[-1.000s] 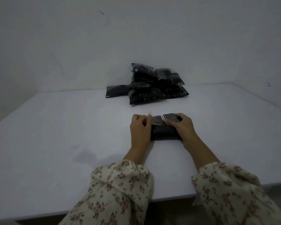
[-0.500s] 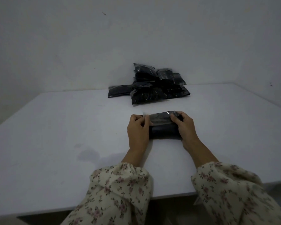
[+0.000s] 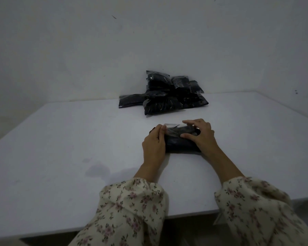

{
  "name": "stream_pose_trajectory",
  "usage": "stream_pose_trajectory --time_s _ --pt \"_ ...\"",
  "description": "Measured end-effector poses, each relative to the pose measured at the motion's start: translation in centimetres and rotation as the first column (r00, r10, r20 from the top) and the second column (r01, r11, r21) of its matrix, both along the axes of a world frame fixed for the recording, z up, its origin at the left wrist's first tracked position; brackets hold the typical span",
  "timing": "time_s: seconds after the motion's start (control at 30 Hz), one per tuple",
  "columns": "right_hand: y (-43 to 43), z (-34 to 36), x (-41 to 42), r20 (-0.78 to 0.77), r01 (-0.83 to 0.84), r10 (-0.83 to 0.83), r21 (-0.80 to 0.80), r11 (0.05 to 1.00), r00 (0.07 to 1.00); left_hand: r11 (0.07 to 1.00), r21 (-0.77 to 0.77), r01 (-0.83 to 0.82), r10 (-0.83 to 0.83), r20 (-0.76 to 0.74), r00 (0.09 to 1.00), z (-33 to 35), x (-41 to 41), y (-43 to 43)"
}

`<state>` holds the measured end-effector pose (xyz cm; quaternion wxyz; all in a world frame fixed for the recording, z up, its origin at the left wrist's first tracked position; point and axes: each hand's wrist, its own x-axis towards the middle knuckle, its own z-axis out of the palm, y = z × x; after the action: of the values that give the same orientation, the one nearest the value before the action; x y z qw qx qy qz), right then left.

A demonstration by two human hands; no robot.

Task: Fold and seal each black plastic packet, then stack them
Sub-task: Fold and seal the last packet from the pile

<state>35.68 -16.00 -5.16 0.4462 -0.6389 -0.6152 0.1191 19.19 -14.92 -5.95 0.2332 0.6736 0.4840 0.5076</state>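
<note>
A black plastic packet (image 3: 180,143) lies on the white table (image 3: 60,157) in front of me, its clear top flap folded over toward me. My left hand (image 3: 154,144) grips the packet's left end, fingers curled over the flap's edge. My right hand (image 3: 200,134) is on the right end, thumb against the front of the packet and fingers arched over the flap. A heap of several black packets (image 3: 164,96) sits further back, near the wall.
The white wall (image 3: 149,41) rises just behind the heap. The table's near edge runs under my floral sleeves (image 3: 132,206). A faint grey smudge (image 3: 96,169) marks the tabletop to the left of my left forearm.
My right hand has slid along the flap toward the left and its fingers have arched up over it. The flap now lies flatter on the packet. The left hand has stayed at the left end.
</note>
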Motion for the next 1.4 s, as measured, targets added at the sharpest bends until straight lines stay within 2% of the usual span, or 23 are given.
stream_pose_trajectory --time_s 0.07,0.17,0.43,0.53,0.63,0.8,0.9,1.0,1.1,1.23,1.4 --pt "0.0 0.0 0.3 -0.004 -0.035 0.035 0.033 0.999 0.999 1.000 -0.004 0.000 0.000 0.011 1.000 0.1 0.0 0.0" --pt "-0.1 -0.1 0.6 0.038 0.000 -0.004 0.116 0.993 0.999 1.000 -0.011 -0.013 0.013 -0.003 1.000 0.2 0.1 -0.1" --pt "-0.1 -0.2 0.7 0.311 -0.030 -0.057 0.270 0.962 0.949 1.000 -0.010 -0.025 0.025 -0.030 0.999 0.1 0.2 0.0" --pt "-0.5 -0.1 0.5 0.321 -0.027 -0.061 0.262 0.965 0.945 1.000 -0.009 -0.030 0.030 -0.023 0.999 0.0 0.3 0.0" --pt "-0.9 0.5 0.3 0.251 -0.065 0.005 0.234 0.970 0.968 0.999 -0.036 -0.037 0.038 0.015 0.999 -0.1 0.3 0.2" --pt "-2.1 2.2 0.9 -0.034 -0.110 0.116 0.153 0.982 0.993 0.999 -0.026 -0.025 0.026 0.035 0.999 -0.3 0.4 0.5" --pt "-2.8 3.5 1.3 -0.242 -0.205 0.196 -0.014 0.979 0.950 0.999 -0.027 -0.027 0.028 0.039 0.999 -0.4 0.4 0.6" --pt "-3.0 4.2 1.6 -0.379 -0.253 0.204 -0.085 0.964 0.903 1.000 -0.021 -0.021 0.021 0.021 1.000 -0.4 0.3 0.5" --pt "-3.0 4.6 1.7 -0.427 -0.238 0.169 -0.115 0.964 0.889 0.999 -0.041 -0.023 0.024 0.033 0.999 -0.3 0.3 0.5" --pt "-3.0 4.7 1.8 -0.367 -0.216 0.121 -0.230 0.949 0.923 0.998 -0.055 -0.014 0.017 0.053 0.998 -0.5 0.2 0.6" --pt "-2.7 4.5 2.3 -0.436 -0.204 0.062 -0.287 0.936 0.898 0.997 -0.078 -0.012 0.019 0.083 0.996 -0.6 0.2 0.6"
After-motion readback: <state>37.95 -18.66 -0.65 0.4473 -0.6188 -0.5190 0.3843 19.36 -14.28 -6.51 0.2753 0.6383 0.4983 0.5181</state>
